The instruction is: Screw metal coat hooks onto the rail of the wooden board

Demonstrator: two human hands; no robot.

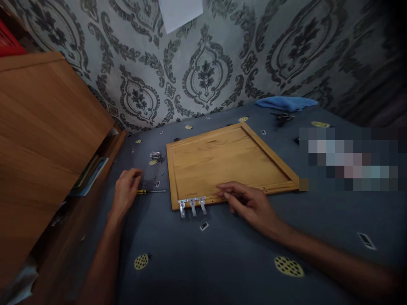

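A wooden framed panel (216, 156) lies flat on the dark blue cloth. Three metal hooks (192, 206) sit in a row on its near edge at the left, with small dark holes further along that edge. My right hand (249, 207) hovers at the near edge, right of the hooks, fingers loosely stretched and apart, nothing visible in them. Left of the panel, my left hand (126, 186) has bent fingers, with a small gap between thumb and fingertips. Beside it lies a screwdriver (152, 191) with a yellow handle, partly hidden by the hand. Small metal pieces (157, 156) lie beyond.
A wooden cabinet (47, 140) stands along the left, with books (93, 176) on its lower shelf. At the back right are a blue cloth (286, 103) and a dark tool (282, 118). Patterned wall (206, 72) closes the far side. A blurred patch covers the right.
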